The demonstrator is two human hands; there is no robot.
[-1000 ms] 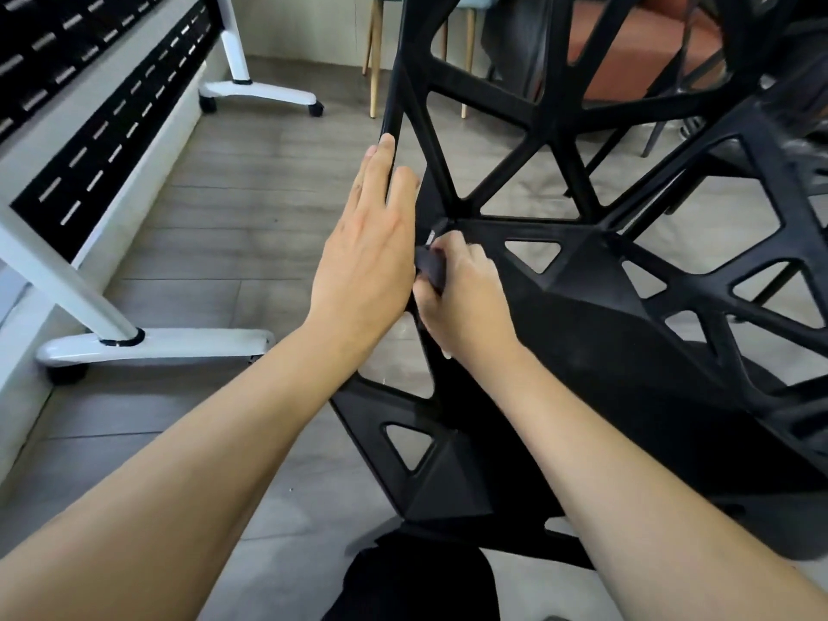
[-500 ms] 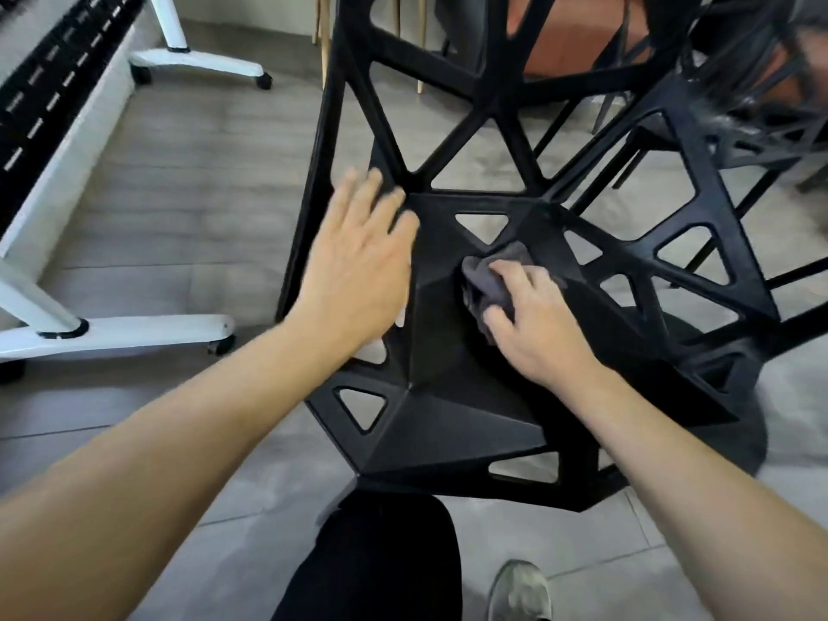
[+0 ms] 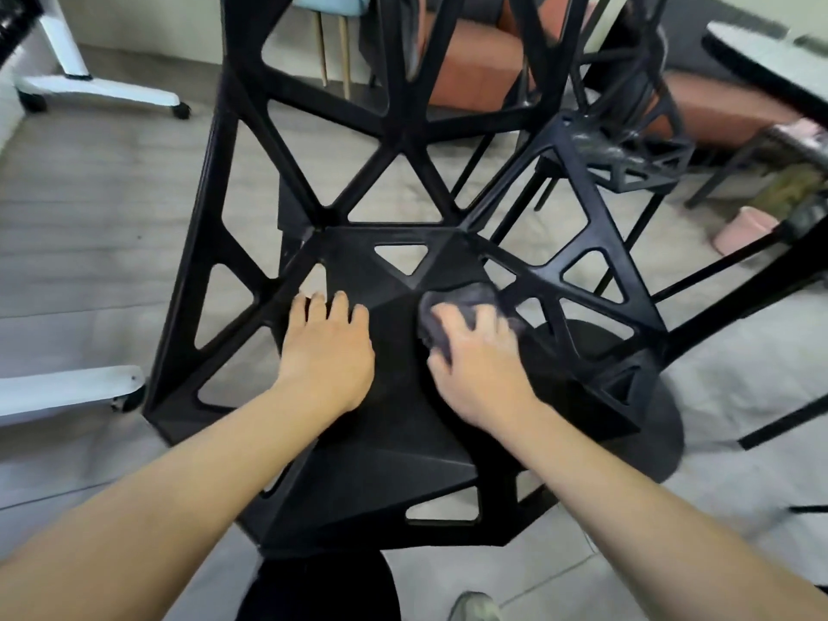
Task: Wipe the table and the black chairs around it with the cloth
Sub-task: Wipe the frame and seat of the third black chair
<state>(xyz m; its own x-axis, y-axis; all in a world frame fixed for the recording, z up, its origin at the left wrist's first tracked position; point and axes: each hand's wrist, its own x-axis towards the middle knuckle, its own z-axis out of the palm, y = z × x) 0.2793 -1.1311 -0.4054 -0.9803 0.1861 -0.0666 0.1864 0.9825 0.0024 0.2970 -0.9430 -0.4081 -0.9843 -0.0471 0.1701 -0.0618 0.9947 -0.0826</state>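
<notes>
A black chair (image 3: 394,445) with a faceted seat and triangular cut-outs fills the middle of the head view. My left hand (image 3: 327,356) rests flat on the left part of the seat, fingers spread forward. My right hand (image 3: 475,365) presses a dark grey cloth (image 3: 461,302) onto the right part of the seat, fingers curled over it. Most of the cloth shows just beyond my fingertips. A second black chair (image 3: 627,141) stands behind at the upper right. The table (image 3: 770,60) edge shows at the far upper right.
White wheeled table legs (image 3: 98,89) stand on the grey floor at upper left, another white foot (image 3: 67,387) at mid left. An orange sofa (image 3: 475,60) sits behind the chair. A pink tub (image 3: 743,235) lies under the table. My shoe (image 3: 475,607) is at the bottom.
My left hand came off the chair's left frame and settled flat on the seat. My right hand slid the cloth from the seat's left edge across to its right side.
</notes>
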